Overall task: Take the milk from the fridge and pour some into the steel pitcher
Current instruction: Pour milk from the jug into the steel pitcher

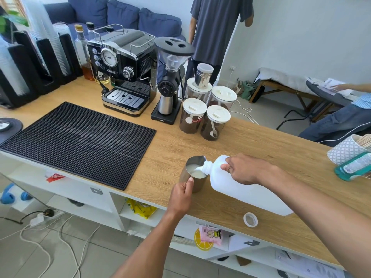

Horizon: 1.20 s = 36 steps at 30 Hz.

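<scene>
Milk jug (247,189) tipped over the steel pitcher (193,174), white stream running from neck to cup.

The jug is smooth, boxy white plastic, tilted nearly flat, its round neck at the pitcher's rim; the right hand (246,169) grasps its moulded handle with the fingers curled tight. The left hand (181,194) is clenched on the handle side of the pitcher, a shiny cylindrical cup with a pointed spout, standing upright on the wood-grain counter (261,145) near its front edge and partly filled with milk. The jug's round white cap (250,219) lies just beside the counter's front edge. A ribbed black rubber mat (78,143) lies well to the left, with bare wood between it and the pitcher.
</scene>
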### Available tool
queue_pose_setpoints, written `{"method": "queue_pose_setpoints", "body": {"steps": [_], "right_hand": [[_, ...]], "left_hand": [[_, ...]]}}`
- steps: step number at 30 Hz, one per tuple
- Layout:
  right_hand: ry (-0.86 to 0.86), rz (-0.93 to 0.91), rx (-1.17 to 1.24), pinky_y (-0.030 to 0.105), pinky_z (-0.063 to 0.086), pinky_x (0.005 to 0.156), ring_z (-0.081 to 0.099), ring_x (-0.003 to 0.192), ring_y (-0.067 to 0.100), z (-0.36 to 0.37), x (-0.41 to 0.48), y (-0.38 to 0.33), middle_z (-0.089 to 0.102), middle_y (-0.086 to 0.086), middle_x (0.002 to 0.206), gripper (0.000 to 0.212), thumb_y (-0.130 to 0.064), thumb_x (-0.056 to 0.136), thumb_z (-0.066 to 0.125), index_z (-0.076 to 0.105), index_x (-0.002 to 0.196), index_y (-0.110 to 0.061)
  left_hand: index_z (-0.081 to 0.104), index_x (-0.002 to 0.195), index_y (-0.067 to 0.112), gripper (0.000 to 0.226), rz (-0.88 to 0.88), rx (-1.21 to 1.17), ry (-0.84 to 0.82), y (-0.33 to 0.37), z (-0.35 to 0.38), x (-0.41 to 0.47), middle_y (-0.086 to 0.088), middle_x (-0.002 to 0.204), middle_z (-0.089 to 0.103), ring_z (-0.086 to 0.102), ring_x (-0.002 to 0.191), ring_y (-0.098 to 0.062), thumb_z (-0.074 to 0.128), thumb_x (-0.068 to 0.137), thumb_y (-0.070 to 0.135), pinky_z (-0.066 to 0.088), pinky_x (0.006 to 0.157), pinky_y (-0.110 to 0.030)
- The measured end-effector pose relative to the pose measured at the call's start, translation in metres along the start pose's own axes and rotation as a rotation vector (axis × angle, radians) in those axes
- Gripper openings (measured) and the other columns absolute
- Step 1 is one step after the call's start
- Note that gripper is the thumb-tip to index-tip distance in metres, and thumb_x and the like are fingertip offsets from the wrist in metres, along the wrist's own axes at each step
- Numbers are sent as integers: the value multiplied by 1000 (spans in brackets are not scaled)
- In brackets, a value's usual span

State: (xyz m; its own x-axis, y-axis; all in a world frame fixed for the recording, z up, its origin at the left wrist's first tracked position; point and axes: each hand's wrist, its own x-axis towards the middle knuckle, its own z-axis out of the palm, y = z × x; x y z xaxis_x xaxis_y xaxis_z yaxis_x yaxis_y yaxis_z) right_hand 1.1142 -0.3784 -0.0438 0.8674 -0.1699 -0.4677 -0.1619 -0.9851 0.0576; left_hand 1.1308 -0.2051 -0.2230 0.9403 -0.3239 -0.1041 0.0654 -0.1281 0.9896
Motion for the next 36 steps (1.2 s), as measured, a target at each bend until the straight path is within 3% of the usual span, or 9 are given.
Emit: {"method": "queue_pose_setpoints", "body": {"steps": [8,18,24,36], "right_hand": [[3,6,-1,35,41,68,47,71,13,2,0,0,45,-5,78,36,-48,102,27,45,87,-21],[-5,-3,-1,32,36,64,43,67,11,-1,-1,-2,43,-4,76,38,-46,103,27,37,73,-26],[-5,-10,-5,34,40,70,52,80,20,-1,-1,-3,46,-4,78,37,-46,103,27,48,92,-17],[-7,-9,2,34,39,69,49,75,16,-1,-1,-3,45,-5,78,37,-46,103,27,48,91,-18]], "left_hand": [[24,48,24,60,-3,16,3,-1,0,0,8,45,21,15,43,-11,46,103,32,10,46,-27],[25,47,26,61,-2,14,0,0,0,0,9,44,22,16,43,-10,46,103,31,11,46,-26],[22,47,26,61,4,8,-1,1,0,0,10,45,20,15,44,-9,46,103,30,11,46,-26],[23,48,26,60,4,5,-1,0,0,1,9,46,22,15,44,-10,46,103,31,11,48,-27]]}}
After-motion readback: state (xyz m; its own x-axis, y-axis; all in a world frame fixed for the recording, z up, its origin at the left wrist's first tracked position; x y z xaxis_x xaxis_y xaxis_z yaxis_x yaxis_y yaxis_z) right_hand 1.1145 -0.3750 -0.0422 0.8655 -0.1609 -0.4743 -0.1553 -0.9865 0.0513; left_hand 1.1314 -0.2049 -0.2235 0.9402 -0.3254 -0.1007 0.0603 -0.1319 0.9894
